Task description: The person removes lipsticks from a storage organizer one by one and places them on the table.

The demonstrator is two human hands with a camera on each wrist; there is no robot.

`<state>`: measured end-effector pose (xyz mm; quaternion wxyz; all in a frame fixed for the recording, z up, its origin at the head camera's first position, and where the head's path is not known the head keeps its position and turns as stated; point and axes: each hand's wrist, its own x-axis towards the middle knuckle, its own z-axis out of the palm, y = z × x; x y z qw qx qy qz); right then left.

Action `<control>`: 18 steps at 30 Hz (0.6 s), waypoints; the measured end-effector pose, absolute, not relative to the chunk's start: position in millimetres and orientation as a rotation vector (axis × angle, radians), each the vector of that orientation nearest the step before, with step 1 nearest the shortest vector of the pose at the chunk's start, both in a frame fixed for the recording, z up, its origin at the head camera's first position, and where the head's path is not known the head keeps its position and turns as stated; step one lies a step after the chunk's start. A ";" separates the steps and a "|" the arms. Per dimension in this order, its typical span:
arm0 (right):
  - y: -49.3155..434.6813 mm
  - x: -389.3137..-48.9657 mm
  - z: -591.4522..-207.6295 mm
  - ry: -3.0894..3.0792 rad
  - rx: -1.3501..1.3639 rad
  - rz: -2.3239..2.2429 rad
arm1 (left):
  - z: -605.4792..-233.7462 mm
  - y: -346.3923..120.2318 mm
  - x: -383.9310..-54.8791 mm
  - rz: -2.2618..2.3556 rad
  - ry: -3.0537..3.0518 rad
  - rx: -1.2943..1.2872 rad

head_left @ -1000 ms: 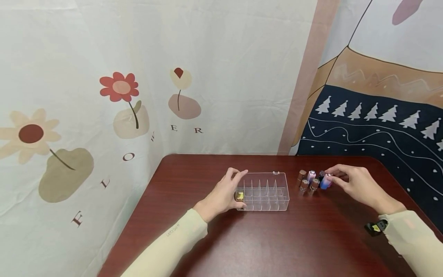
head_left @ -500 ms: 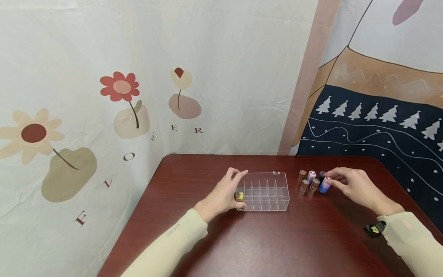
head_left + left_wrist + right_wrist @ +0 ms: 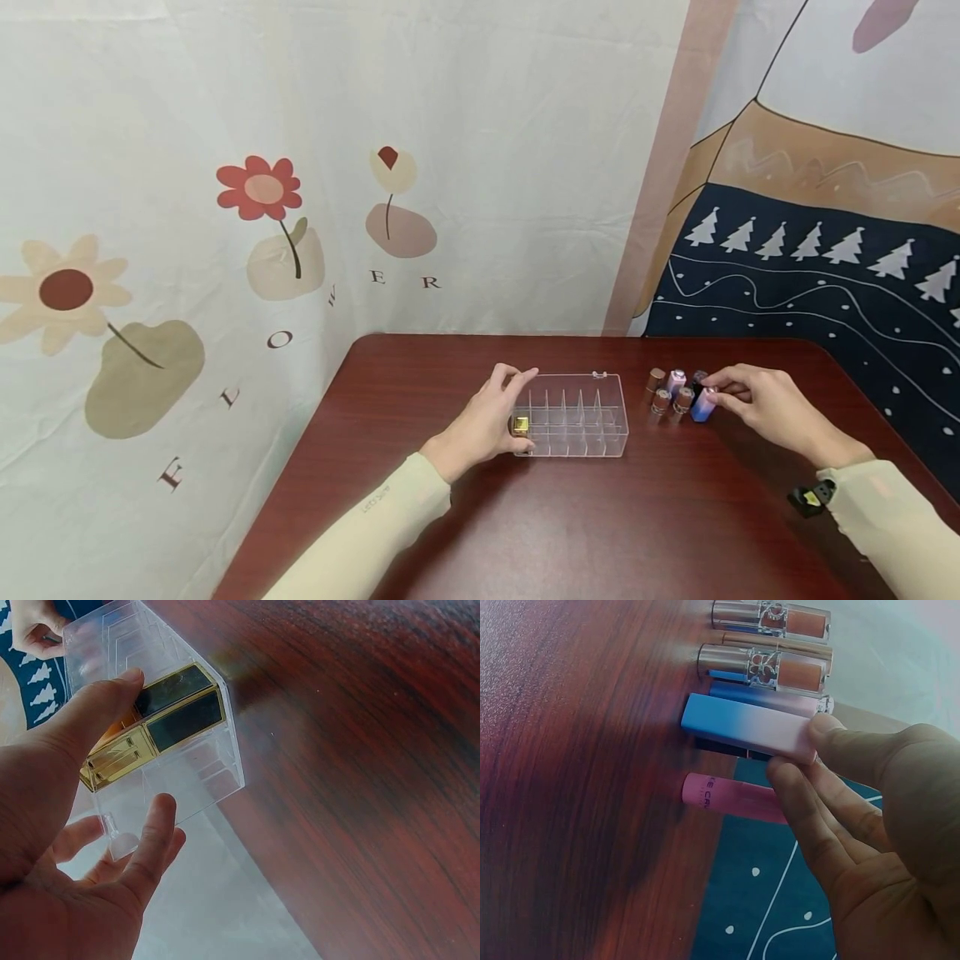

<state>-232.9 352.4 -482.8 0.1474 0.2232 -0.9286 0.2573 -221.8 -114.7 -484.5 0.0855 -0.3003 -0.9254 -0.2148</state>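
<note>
My left hand [image 3: 478, 417] grips the left end of a clear compartment box [image 3: 573, 450], thumb in front and fingers at the back. In the left wrist view a gold-and-black lipstick [image 3: 176, 712] stands in the end compartment beside the thumb [image 3: 101, 705]. My right hand [image 3: 768, 410] pinches a blue-to-pink lipstick [image 3: 746, 724] by its pink top end, between thumb and fingers. Close around it stand two clear-and-brown lipsticks [image 3: 761, 666], a second blue-to-pink one [image 3: 677, 382], a brown one [image 3: 655, 382] and a dark one [image 3: 698, 379]. A pink lipstick [image 3: 731, 796] is partly behind my fingers.
Everything stands on a dark red wooden table [image 3: 585, 525]. Right behind it hang a pale flower-printed curtain [image 3: 487, 167] and a navy tree-printed cloth [image 3: 817, 292]. A small black device [image 3: 810, 498] sits at the right cuff.
The pinched blue-to-pink lipstick has moved slightly toward me and left, coming a little apart from the dark one. My left hand and the box have stayed in place.
</note>
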 end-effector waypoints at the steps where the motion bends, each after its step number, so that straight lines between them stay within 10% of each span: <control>1: 352.2 -232.9 -482.8 -2.674 0.640 0.743 | -484.8 -114.8 -222.0 -0.637 -2.758 -0.894; 18: 351.9 -229.5 -482.1 -2.673 0.607 0.712 | -483.4 -113.8 -221.1 -0.621 -2.791 -0.872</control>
